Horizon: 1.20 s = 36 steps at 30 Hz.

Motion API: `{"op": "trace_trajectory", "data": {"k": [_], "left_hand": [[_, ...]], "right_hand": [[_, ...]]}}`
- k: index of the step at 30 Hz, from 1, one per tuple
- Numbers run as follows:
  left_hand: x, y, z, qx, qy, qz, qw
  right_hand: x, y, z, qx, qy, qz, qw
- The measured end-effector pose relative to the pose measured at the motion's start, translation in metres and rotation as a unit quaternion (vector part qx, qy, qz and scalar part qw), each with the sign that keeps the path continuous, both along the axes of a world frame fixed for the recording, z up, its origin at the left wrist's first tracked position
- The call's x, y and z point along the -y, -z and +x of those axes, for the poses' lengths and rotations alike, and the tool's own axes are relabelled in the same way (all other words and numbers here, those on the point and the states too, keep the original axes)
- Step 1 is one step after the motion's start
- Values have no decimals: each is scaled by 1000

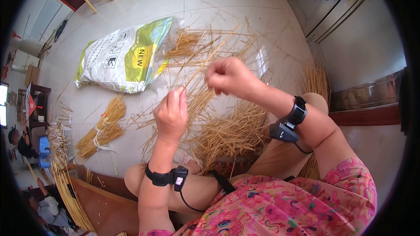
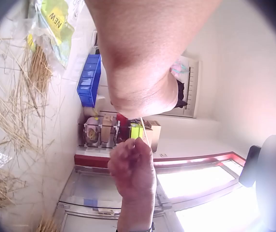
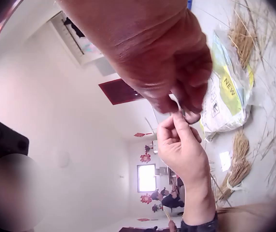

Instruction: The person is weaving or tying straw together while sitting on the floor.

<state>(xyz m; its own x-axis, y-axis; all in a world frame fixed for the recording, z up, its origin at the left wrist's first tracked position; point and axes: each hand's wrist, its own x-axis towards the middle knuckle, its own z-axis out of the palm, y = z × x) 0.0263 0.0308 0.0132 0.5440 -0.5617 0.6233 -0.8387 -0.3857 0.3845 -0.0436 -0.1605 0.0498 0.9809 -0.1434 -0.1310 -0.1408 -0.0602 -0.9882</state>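
Observation:
My left hand [image 1: 171, 116] pinches a long straw stalk [image 1: 214, 53] between thumb and fingers, and the stalk slants up and away to the right. My right hand [image 1: 232, 78] hovers close beside it with curled fingers. In the right wrist view, a pale strip [image 3: 176, 100] shows at the right hand's fingers, just above the fingertips of the left hand [image 3: 184, 150]. I cannot tell whether the right hand grips that strip. Below the hands, a heap of cut straw [image 1: 227, 133] lies on the floor in front of my knees.
A white and green plastic bag [image 1: 127, 57] lies on the tiled floor [image 1: 227, 0], with straw ends [image 1: 186, 43] by its mouth. A tied straw bundle [image 1: 107, 124] lies to the left. Metal doors [image 1: 363, 39] stand at the right, and other people [image 1: 26, 142] sit far left.

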Motion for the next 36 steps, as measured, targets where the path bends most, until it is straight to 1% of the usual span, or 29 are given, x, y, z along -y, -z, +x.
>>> {"op": "trace_trajectory", "data": {"k": [1, 3, 5, 6, 7, 8, 10, 16, 31, 36], "left_hand": [[-1, 0, 0, -2, -2, 1, 1000], [-1, -1, -1, -8, -5, 4, 1000], [-1, 1, -1, -12, -8, 3, 1000], [-2, 1, -1, -14, -10, 3, 1000], [-3, 2, -1, -17, -10, 4, 1000], [-3, 3, -1, -19, -10, 5, 1000], [-3, 3, 0, -20, -8, 7, 1000], [-3, 0, -1, -12, 7, 22, 1000], [-1, -1, -2, -11, 18, 31, 999], [-2, -1, -2, -14, 15, 30, 999]], "right_hand": [[1, -4, -1, -48, -74, -35, 996], [4, -7, -2, -143, -217, -104, 960], [13, 9, 5, -49, -93, -124, 987], [16, 5, 6, -17, -17, -70, 997], [19, 1, 7, 16, 59, -16, 998], [22, 0, 9, 56, 84, 34, 994], [27, -1, 12, 135, 133, 133, 973], [24, -7, 10, 167, 145, 177, 959], [24, -5, 8, 186, 165, 167, 954], [21, -9, 8, 187, 175, 187, 948]]}}
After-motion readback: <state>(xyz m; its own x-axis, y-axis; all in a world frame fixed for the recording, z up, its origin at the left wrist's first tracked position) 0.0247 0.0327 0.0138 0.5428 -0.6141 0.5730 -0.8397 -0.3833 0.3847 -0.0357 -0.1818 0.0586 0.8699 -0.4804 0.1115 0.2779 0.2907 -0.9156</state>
